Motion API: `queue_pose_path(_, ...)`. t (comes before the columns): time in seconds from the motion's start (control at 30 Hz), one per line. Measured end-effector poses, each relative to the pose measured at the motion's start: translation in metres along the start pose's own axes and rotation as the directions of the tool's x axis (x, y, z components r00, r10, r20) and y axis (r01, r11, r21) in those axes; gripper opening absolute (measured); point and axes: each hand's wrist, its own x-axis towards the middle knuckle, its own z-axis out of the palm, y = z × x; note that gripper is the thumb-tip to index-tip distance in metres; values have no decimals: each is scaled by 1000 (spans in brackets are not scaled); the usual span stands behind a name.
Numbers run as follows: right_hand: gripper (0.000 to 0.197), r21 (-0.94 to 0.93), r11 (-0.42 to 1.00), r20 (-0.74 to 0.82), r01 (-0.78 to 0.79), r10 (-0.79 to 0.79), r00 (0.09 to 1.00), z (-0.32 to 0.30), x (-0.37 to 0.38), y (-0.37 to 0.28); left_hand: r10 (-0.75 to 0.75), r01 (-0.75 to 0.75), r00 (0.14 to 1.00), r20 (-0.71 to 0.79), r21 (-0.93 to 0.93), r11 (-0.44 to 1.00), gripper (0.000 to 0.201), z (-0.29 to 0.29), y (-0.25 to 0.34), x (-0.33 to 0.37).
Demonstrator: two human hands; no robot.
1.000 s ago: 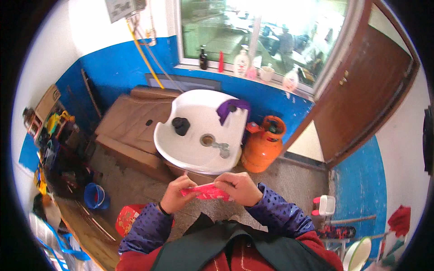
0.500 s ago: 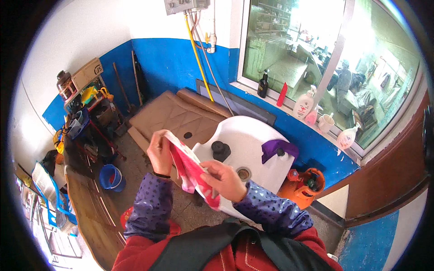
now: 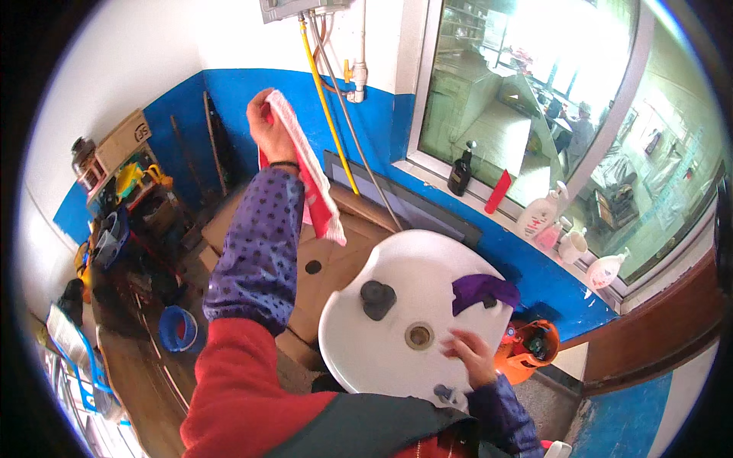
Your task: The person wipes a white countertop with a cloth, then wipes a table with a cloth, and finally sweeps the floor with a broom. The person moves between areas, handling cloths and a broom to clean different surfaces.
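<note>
Raised up and to the left, my left hand [image 3: 271,136] is closed on a pink-red and white towel [image 3: 322,208], which hangs down beside my wrist. My right hand [image 3: 473,357] is over the right side of the white basin [image 3: 382,259], its fingers loosely bent and apart with nothing in them. Just below that hand is a small grey and white fitting [image 3: 450,395] at the basin's near edge. A round drain [image 3: 419,337] lies in the basin's middle. On its left side sits a dark grey rubber-like piece [image 3: 376,299]; a purple cloth [image 3: 477,290] drapes over the right rim.
Behind the basin is a brown padded seat [image 3: 336,267]. Several bottles, including a black pump bottle [image 3: 460,172], line the window sill. An orange container [image 3: 531,351] stands at the right. A blue bucket [image 3: 177,330] and a cluttered shelf [image 3: 141,191] are on the left.
My left hand has lifted the towel up and away to the left. My right hand has let go of it and moved down right over the basin.
</note>
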Motion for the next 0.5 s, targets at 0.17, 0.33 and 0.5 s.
queue_pose_path(0.17, 34, 290, 951, -678, -109, 285, 678, -52, -81, 87, 31, -44, 997, 65, 211, 977, 17, 39, -116, 54)
queue_pose_path(0.33, 33, 107, 956, -788, -274, 250, 563, -18, -144, 131, 165, -201, 971, 172, 220, 954, 21, 100, -210, 103)
queue_pose_path(0.5, 33, 458, 887, -799, -58, 439, 410, 54, -133, 114, -71, -329, 785, 616, 511, 794, 28, 151, -307, 109)
